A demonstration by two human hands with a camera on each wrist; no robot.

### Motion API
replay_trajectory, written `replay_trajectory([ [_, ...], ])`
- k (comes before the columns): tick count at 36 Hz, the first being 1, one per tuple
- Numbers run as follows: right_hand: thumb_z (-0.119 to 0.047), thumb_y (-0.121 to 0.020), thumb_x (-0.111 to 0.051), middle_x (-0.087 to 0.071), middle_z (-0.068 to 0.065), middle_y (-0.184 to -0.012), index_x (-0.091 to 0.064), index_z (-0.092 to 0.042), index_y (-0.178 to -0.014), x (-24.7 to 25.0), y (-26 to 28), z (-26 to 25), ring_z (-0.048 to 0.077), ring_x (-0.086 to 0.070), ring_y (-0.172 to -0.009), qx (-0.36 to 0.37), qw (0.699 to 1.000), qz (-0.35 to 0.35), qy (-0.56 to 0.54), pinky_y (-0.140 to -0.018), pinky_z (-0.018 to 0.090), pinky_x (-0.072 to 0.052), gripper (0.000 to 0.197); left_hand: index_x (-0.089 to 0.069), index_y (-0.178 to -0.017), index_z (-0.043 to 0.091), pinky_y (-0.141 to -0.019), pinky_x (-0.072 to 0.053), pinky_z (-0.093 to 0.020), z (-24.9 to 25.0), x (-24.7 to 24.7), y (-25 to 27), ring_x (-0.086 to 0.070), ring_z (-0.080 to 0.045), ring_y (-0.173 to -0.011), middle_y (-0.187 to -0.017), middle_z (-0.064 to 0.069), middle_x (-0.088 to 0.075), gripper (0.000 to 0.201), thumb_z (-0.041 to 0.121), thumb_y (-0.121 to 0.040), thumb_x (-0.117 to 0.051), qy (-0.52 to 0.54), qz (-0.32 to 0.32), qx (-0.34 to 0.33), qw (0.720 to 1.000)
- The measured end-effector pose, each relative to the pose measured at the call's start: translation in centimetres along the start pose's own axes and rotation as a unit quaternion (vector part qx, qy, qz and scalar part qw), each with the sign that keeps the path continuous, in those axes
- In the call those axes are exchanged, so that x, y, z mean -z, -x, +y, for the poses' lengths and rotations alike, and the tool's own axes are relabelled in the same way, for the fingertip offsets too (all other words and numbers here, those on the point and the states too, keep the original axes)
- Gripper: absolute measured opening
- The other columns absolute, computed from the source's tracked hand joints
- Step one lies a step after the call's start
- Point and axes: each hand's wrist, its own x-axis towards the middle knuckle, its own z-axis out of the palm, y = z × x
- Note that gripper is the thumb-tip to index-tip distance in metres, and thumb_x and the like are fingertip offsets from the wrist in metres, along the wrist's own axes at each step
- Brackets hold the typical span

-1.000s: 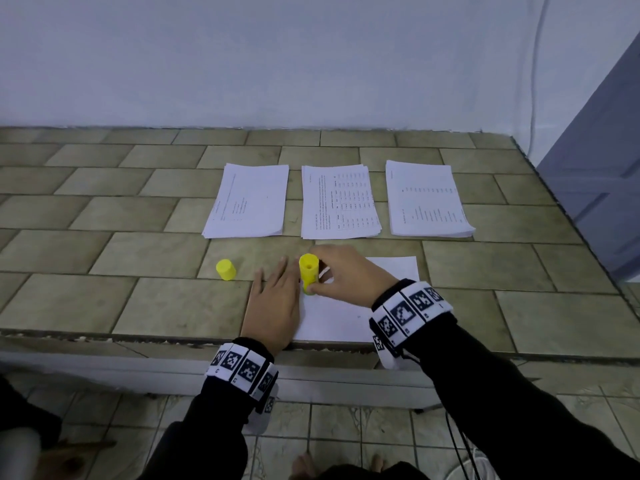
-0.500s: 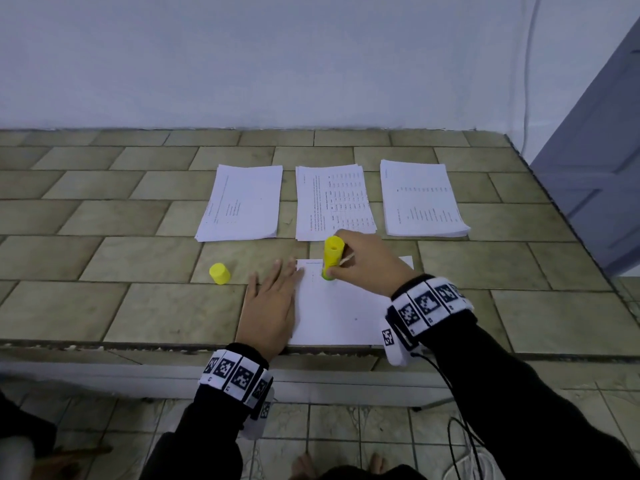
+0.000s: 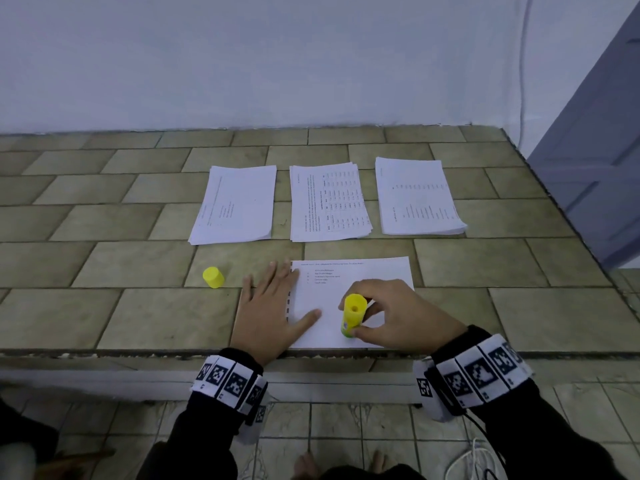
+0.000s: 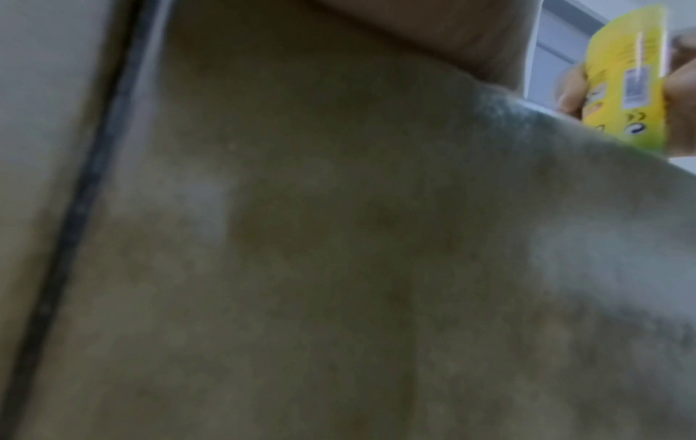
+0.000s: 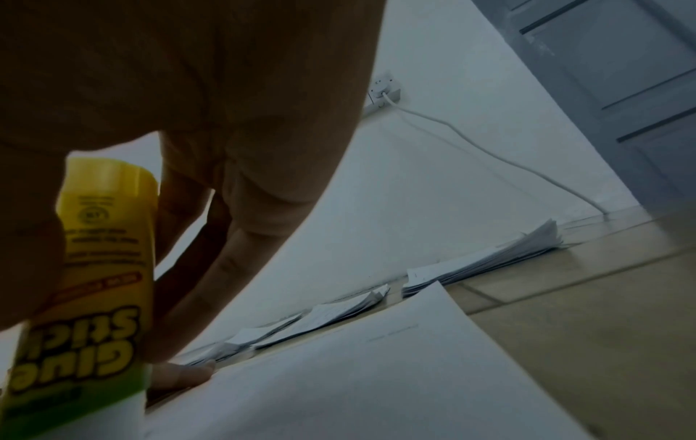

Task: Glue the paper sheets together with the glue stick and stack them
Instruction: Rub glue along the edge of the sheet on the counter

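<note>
At six o'clock on the tiled counter point(image 3: 104, 317), the paper sheet point(image 3: 363, 275) lies flat at the near edge, and the left hand point(image 3: 268, 313) pins its nine o'clock margin, fingers spread flat and grasping nothing. Right hand point(image 3: 398, 317) pinches the glue stick point(image 3: 352, 315) low on its barrel, tube upside down, glue end on the page. That barrel looks rigid and light, smooth plastic, so a low pinch should steer it well. Thin paper likely buckles under drag; holding near the stroke seems wise. Cap point(image 3: 213, 277) sits off at nine o'clock; three paper stacks point(image 3: 329, 202) wait at twelve.
</note>
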Motion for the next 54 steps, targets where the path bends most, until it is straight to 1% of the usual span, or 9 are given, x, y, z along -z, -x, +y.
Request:
replay_trajectory([
  [7,-0.009,-0.079,-0.074,-0.066,0.0,-0.093,-0.066,-0.011,-0.092,0.4,-0.7,-0.1,0.012,-0.062,-0.083,0.006,1.0,-0.002,0.02,-0.074,0.024,-0.056,0.016,-0.026,-0.154,0.025,-0.121,0.003,-0.047,-0.2,-0.4,-0.1,-0.003,-0.01,-0.152,-0.164,0.01,-0.013,0.095,0.082,-0.078,-0.018,-0.011,0.008,-0.005,1.0],
  [13,-0.012,-0.076,-0.076,-0.067,-0.001,-0.088,-0.062,-0.014,-0.083,2.0,-3.7,0.7,0.011,-0.064,-0.084,-0.05,0.998,-0.003,0.023,-0.08,0.036,-0.056,0.016,-0.028,-0.154,0.025,-0.122,0.002,-0.049,-0.2,-0.4,-0.2,-0.003,-0.011,-0.152,-0.164,0.01,-0.013,0.097,0.083,-0.076,-0.019,-0.009,0.008,-0.004,1.0],
  [19,-0.014,-0.073,-0.075,-0.069,0.001,-0.086,-0.061,-0.016,-0.084,3.2,-6.2,2.1,0.017,-0.068,-0.083,-0.096,0.994,0.039,0.024,-0.081,0.045,-0.056,0.018,-0.028,-0.154,0.024,-0.121,0.003,-0.048,-0.3,-0.6,-0.2,-0.004,-0.011,-0.152,-0.164,0.009,-0.014,0.098,0.082,-0.076,-0.019,-0.019,0.007,-0.004,1.0],
  [23,-0.01,-0.073,-0.075,-0.071,0.005,-0.087,-0.06,-0.011,-0.083,3.7,-6.9,2.3,0.021,-0.069,-0.085,-0.107,0.992,0.067,0.012,-0.083,0.046,-0.055,0.019,-0.024,-0.155,0.025,-0.121,0.004,-0.048,-0.2,-0.5,-0.3,-0.004,-0.012,-0.152,-0.164,0.01,-0.012,0.098,0.082,-0.075,-0.016,-0.027,0.003,0.001,1.0],
  [30,-0.01,-0.075,-0.074,-0.072,0.002,-0.085,-0.058,-0.01,-0.08,4.0,-4.7,2.8,0.02,-0.07,-0.086,-0.111,0.988,0.104,-0.018,-0.082,0.047,-0.055,0.016,-0.028,-0.153,0.032,-0.12,0.0,-0.05,-0.1,-0.6,-0.2,-0.008,-0.015,-0.152,-0.164,0.009,-0.016,0.09,0.081,-0.078,-0.019,-0.029,0.011,-0.009,0.999],
  [34,-0.002,-0.077,-0.074,-0.072,0.002,-0.085,-0.062,-0.005,-0.08,4.5,-1.9,2.5,0.016,-0.07,-0.085,-0.093,0.989,0.103,-0.049,-0.081,0.037,-0.058,0.012,-0.033,-0.151,0.031,-0.12,-0.002,-0.051,-0.1,-0.5,-0.2,-0.011,-0.016,-0.151,-0.163,0.008,-0.02,0.087,0.079,-0.08,-0.022,-0.023,0.022,-0.015,0.999],
  [39,-0.003,-0.075,-0.079,-0.072,-0.003,-0.092,-0.069,-0.008,-0.089,4.5,1.4,2.8,0.007,-0.069,-0.081,-0.084,0.991,0.089,-0.048,-0.074,0.019,-0.054,0.018,-0.033,-0.151,0.031,-0.121,0.0,-0.049,0.0,-0.5,-0.2,-0.009,-0.014,-0.152,-0.163,0.009,-0.019,0.086,0.079,-0.081,-0.018,-0.014,0.026,-0.006,1.0],
  [46,-0.004,-0.072,-0.081,-0.07,-0.011,-0.09,-0.069,-0.015,-0.092,4.5,3.9,2.4,0.013,-0.068,-0.082,-0.082,0.994,0.054,-0.039,-0.078,0.029,-0.058,0.026,-0.028,-0.153,0.033,-0.121,0.002,-0.048,0.0,-0.4,-0.2,-0.004,-0.013,-0.152,-0.164,0.01,-0.015,0.096,0.088,-0.075,-0.016,-0.039,0.007,0.002,0.999],
  [54,-0.01,-0.072,-0.082,-0.071,-0.004,-0.09,-0.07,-0.014,-0.091,4.8,3.8,2.2,0.013,-0.067,-0.081,-0.07,0.997,0.036,0.009,-0.077,0.03,-0.057,0.023,-0.027,-0.153,0.033,-0.121,0.003,-0.047,0.1,-0.3,-0.1,-0.004,-0.013,-0.152,-0.164,0.01,-0.013,0.097,0.088,-0.074,-0.016,-0.038,0.001,0.004,0.999],
])
